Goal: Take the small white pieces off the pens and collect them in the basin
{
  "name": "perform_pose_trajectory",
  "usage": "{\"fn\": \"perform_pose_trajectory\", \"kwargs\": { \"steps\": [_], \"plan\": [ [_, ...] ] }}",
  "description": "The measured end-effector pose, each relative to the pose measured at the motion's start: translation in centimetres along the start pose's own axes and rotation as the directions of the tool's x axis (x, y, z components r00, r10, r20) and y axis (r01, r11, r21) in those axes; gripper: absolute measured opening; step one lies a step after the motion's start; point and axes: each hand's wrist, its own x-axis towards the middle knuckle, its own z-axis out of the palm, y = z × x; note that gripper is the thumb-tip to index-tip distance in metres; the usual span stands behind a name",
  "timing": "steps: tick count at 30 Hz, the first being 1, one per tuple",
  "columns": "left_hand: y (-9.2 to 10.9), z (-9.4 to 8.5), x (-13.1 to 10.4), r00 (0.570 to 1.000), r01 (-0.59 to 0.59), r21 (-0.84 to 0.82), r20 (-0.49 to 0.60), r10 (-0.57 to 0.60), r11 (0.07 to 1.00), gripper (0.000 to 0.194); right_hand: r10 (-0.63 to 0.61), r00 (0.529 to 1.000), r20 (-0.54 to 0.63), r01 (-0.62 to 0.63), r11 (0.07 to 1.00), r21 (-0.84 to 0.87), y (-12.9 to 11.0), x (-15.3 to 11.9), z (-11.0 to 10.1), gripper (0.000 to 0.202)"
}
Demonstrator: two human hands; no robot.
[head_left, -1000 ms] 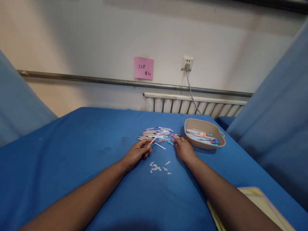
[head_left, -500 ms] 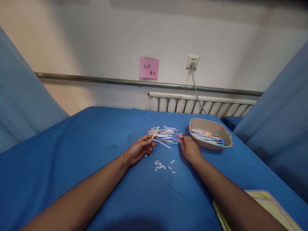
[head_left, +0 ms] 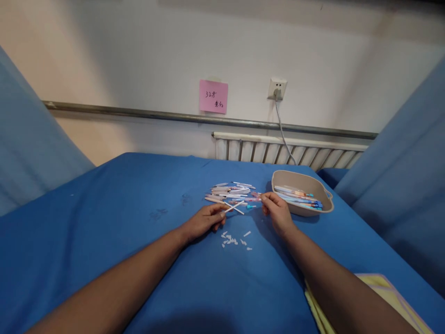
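Note:
My left hand (head_left: 208, 218) is closed, pinching a thin white stick (head_left: 237, 205) that looks like a pen refill; it points right and crosses above another white stick on the cloth. Fingers pinched together, my right hand (head_left: 278, 212) holds one end of a clear pen barrel (head_left: 253, 199) with a pinkish print. Behind both hands lies a loose pile of pen parts (head_left: 227, 190), white and pale barrels and sticks. A small teal piece (head_left: 250, 206) lies between the hands. Nearer me, several small white tips (head_left: 229, 239) are scattered on the cloth.
A beige basket (head_left: 302, 178) at the right holds several pens with blue, teal and orange parts. The table has a blue cloth (head_left: 156, 269). A yellow cloth (head_left: 375, 283) lies under my right forearm. Behind are a radiator (head_left: 253, 148), a rail (head_left: 139, 112) and a plugged socket (head_left: 277, 89).
My left hand has turned, so the white stick has swung from steeply upright to pointing right. My right hand has lifted slightly, with the printed barrel now level toward the left.

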Motion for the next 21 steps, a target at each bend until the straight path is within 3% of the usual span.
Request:
{"fn": "perform_pose_trajectory", "kwargs": {
  "steps": [8, 21],
  "plan": [
    [0.75, 0.25, -0.41, 0.998, -0.032, 0.203, 0.056, 0.021, 0.979, 0.037, -0.06, 0.994, 0.09, 0.071, 0.988, -0.134, -0.59, -0.05, -0.37, 0.021],
    [0.59, 0.16, -0.31, 0.997, -0.048, 0.198, 0.064, 0.036, 0.979, 0.036, -0.055, 0.998, 0.042, 0.061, 0.986, -0.157, -0.67, 0.03, -0.62, 0.022]
  ]
}}
